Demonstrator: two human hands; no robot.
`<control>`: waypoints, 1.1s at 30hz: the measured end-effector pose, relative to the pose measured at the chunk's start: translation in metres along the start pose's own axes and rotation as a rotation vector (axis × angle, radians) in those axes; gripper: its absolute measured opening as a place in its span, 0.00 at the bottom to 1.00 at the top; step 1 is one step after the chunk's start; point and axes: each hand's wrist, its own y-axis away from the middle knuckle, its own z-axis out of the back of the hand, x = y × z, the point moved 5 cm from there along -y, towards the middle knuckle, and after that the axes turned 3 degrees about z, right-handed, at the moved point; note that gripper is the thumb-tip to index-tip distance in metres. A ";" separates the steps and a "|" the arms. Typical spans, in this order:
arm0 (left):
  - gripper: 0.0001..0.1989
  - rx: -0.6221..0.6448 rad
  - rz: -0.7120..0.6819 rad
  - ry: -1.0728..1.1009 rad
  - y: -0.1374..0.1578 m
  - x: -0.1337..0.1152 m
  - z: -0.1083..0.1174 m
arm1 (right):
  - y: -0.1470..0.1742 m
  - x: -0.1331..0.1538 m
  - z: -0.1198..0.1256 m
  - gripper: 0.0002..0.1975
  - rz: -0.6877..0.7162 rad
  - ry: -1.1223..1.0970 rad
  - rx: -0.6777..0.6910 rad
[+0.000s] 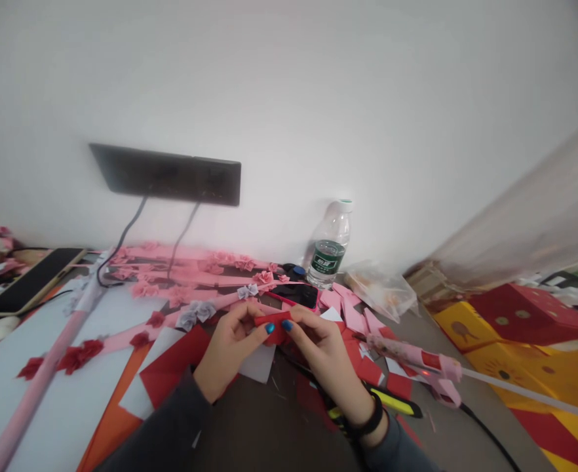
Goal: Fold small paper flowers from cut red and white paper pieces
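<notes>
Between my two hands is a small folded piece of red paper (273, 319), pinched at both ends above the dark tabletop (250, 432). Thumb and fingers of my left hand (237, 344) close on its left end. My right hand (321, 347), with a black band on the wrist, grips the right end. Red paper sheets (175, 364) lie beside my left forearm. Behind the hands run pink paper strips (210, 278) with pink, grey and red paper flowers (80, 356). A pink hot glue gun (417, 359) with a white glue stick lies to the right.
A water bottle (329, 246) stands against the wall near a pink-cased phone (296, 295). A yellow utility knife (394, 401) lies by my right wrist. Another phone (31, 282) is far left. A power strip (171, 174) hangs on the wall; red-yellow boxes (525, 314) stand right.
</notes>
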 end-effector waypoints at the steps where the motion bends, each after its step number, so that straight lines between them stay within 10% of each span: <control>1: 0.14 0.005 0.003 -0.001 0.000 -0.001 -0.001 | 0.000 0.000 0.000 0.14 0.000 0.021 0.001; 11: 0.23 -0.088 0.097 -0.064 0.002 0.013 0.000 | 0.002 0.001 0.004 0.03 -0.020 0.173 -0.149; 33: 0.22 -0.105 0.152 0.157 0.008 0.020 -0.007 | 0.010 0.033 0.001 0.06 0.476 0.629 -0.053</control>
